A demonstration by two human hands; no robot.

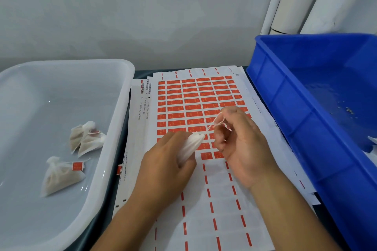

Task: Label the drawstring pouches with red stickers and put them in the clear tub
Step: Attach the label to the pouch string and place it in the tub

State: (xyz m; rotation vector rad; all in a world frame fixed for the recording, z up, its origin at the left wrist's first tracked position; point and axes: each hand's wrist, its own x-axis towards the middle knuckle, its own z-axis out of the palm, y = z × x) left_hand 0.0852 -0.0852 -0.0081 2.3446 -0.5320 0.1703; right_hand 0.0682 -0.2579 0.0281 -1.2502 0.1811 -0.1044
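Note:
My left hand grips a white drawstring pouch above the sheet of red stickers. My right hand pinches the pouch's drawstring and holds it taut, up and to the right. The clear tub stands at the left. Three labelled pouches lie in it: two together and one nearer me with a red sticker on its string. The lower rows of the sheet hold no stickers.
A blue crate stands at the right, its rim close to my right hand; something white shows at its right edge. More sticker sheets are stacked under the top one. White pipes run up the wall behind.

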